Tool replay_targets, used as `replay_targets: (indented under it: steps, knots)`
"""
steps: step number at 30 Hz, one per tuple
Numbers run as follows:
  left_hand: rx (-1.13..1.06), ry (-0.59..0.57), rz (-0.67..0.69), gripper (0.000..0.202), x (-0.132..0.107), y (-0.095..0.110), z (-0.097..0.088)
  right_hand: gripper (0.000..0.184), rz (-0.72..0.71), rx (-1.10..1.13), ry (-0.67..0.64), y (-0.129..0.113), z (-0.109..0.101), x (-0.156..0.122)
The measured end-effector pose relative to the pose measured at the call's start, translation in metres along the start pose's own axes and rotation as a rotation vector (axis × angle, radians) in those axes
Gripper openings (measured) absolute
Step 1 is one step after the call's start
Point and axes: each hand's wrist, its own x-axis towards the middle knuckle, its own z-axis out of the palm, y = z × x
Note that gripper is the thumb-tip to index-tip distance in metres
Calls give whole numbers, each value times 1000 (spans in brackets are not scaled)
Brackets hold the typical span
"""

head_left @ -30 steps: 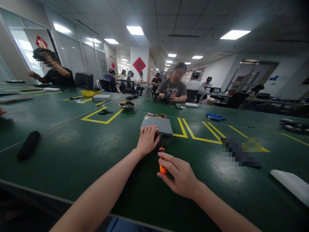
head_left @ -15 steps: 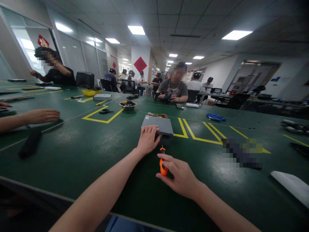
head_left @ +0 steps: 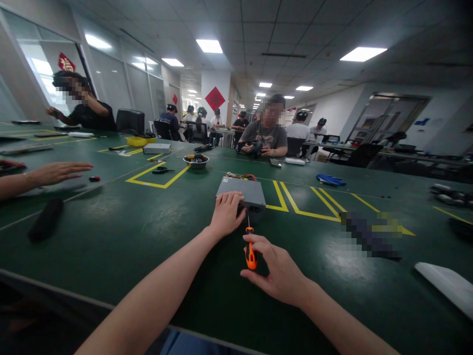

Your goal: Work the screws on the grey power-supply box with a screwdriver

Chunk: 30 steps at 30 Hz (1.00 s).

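Left hand (head_left: 226, 213): fingers pressed together, laid over the near corner of the case; cannot tell whether it grips.
Right hand (head_left: 275, 268): pinching the screwdriver handle, fingertips on its side, thumb just below its butt end.
Screwdriver: orange-handled screwdriver (head_left: 250, 256), nearly upright, thin shaft pointing up; tip just at the case's front edge, contact cannot be told.
Case: gray metal case (head_left: 241, 190), flat on the bench, under the left hand, dark opening in its front face; bundle of coloured wires (head_left: 236, 175) at its far edge.
Bench: green bench (head_left: 111, 246), marked with yellow tape lines (head_left: 158, 176).
Near the case: steel bowl (head_left: 195, 161) holding small parts, black-handled pliers (head_left: 162, 170) beside it, blue gloves (head_left: 330, 180) to the right.
Farther along: yellow tray (head_left: 135, 141), flat gray box (head_left: 157, 148), black cylindrical pouch (head_left: 46, 220), white sheet (head_left: 445, 281) at the right edge.
Blurred item: pixelated object (head_left: 369, 235) right of the screwdriver, too obscured to name.
Others: co-worker's open hand (head_left: 61, 172) at left, fingers extended, above the bench; seated person (head_left: 264, 138) across the bench, both hands on a dark object.
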Motion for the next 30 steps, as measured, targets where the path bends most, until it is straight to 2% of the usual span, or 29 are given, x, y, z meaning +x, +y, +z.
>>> replay_targets:
  steps: [3,6,9,12,15,19,22,24,27,30]
  knots:
    - [-6,8,5,26,0,0,0,35,-64,-90,-80,-1,-3,1]
    - [-9,11,11,27,0,0,-1,25,-107,-138,18,0,1,3]
    - [-10,10,7,27,0,0,0,23,-54,-60,82,2,4,2]
    - [-13,11,2,26,0,-1,1,33,-9,14,-3,0,0,1]
    - [-18,16,8,26,0,-1,1,36,-41,-24,-114,-3,-4,1]
    - [-16,15,9,26,0,-1,0,29,-71,-93,-60,-1,1,3]
    - [-9,7,3,27,0,0,-1,30,-22,-28,-20,0,4,2]
    - [-5,1,-1,26,0,0,-1,33,5,15,-52,0,2,1]
    - [-7,7,1,25,0,0,0,35,-35,-35,-135,-2,-2,1]
    - [-14,16,3,25,0,0,0,29,-82,-109,-87,-1,1,2]
